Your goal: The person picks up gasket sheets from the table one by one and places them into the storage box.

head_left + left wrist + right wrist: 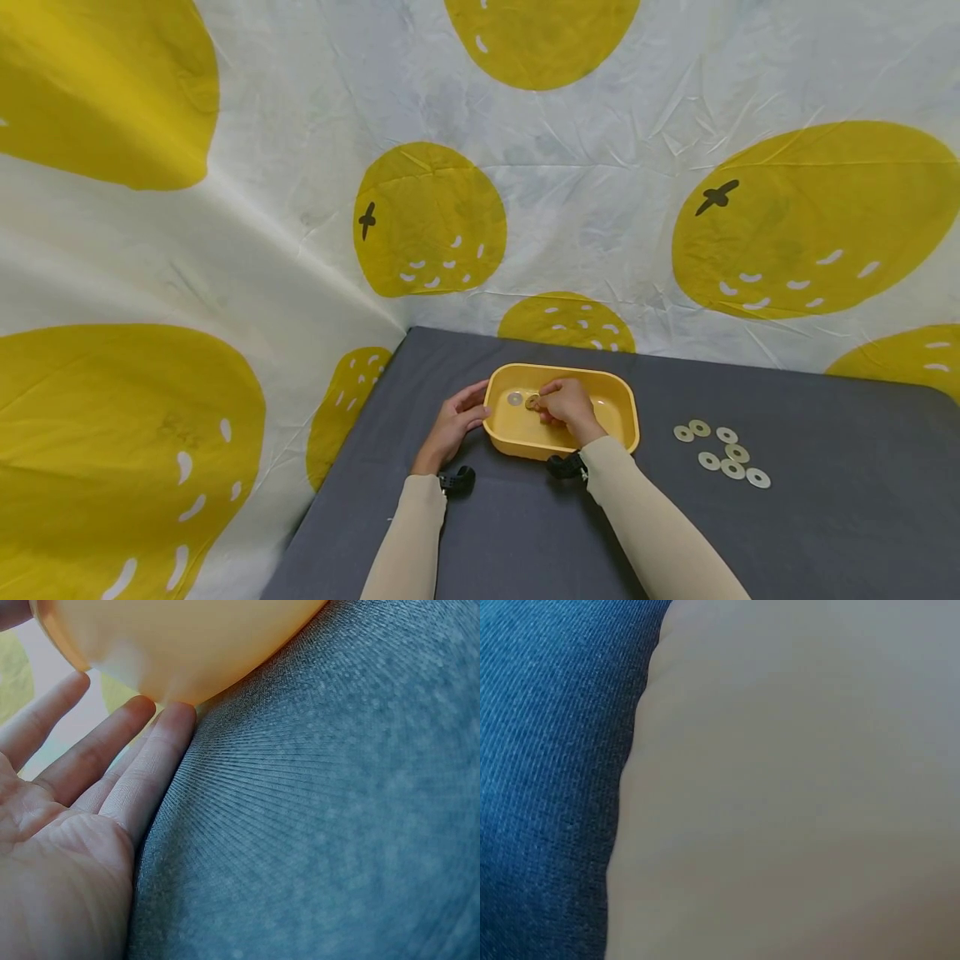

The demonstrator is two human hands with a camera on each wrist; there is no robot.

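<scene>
**Washer pinched over the yellow tub**

While the left hand [452,425] rests with straight, relaxed fingers [142,776] against the outer wall of the yellow tub [618,398], the right hand [570,403] reaches inside it, fingers curled and pinching a small washer [532,402] just above the tub floor. A second washer [514,398] lies flat on the tub floor, just beside the pinched one, toward the tub's left end. The tub stands on the grey tabletop [825,533] near its far edge, closer to the far left corner. A loose cluster of pale washers [722,454] lies on the tabletop to the right of the tub, apart from it. Behind the tabletop hangs a white cloth with large yellow fruit prints [431,218]. The right wrist view shows only tub wall and tabletop fabric.
</scene>
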